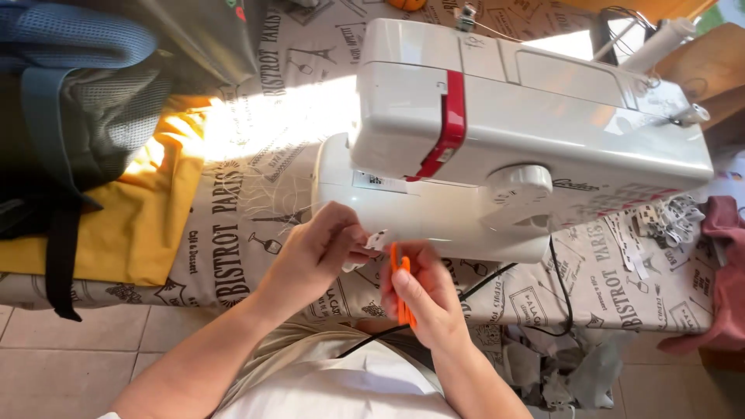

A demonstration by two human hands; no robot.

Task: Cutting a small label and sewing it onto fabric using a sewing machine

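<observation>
From the head view I look down on a counter [256, 194] draped in a beige cloth printed with black lettering and sketches; strong sunlight falls across its middle. A white sewing machine [504, 132] with a red stripe stands on it, and a black cable [559, 287] hangs from the machine over the counter's near edge. My left hand [318, 248] has its fingers closed, pinching a small white scrap [378, 240] just in front of the machine's base. My right hand [423, 291], just beside it, has its fingers wrapped around orange snips [401, 287], whose tip lies close to the scrap; I cannot tell whether they touch. At the counter's left lie a yellow fabric [147, 225] and, over it, a blue-grey backpack [70, 93]. At the right edge a dark pink cloth [725, 271] hangs down. Below, the floor [85, 349] shows pale tiles, with crumpled offcuts [574, 372] under the counter.
</observation>
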